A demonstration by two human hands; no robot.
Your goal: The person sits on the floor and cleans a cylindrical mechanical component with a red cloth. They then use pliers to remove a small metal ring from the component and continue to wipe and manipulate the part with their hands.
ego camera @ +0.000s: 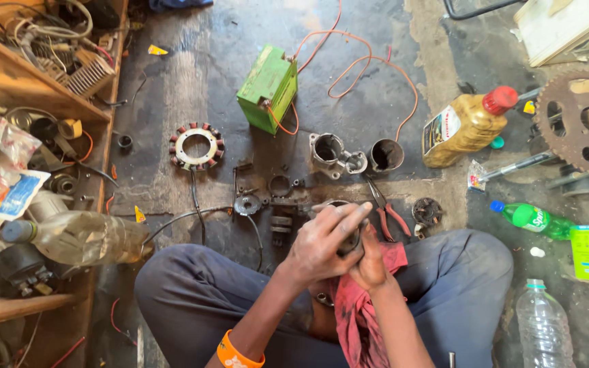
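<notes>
I sit cross-legged on a dirty concrete floor. My left hand (322,242) wraps over a dark round metal part (350,240) held above my lap. My right hand (371,262) cups the same part from below through a red rag (363,307) that hangs down between my knees. Most of the part is hidden by my fingers. An orange band circles my left wrist. Just beyond my hands lie red-handled pliers (386,211) and several small metal pieces (281,204).
On the floor ahead: a green battery (267,88) with orange wires, a stator coil ring (196,145), a grey metal housing (332,153), a dark cylinder (386,155). An oil bottle (465,125), sprocket (577,123), green bottle (530,218) and clear bottle (543,327) lie right. Cluttered wooden shelves (28,102) stand left.
</notes>
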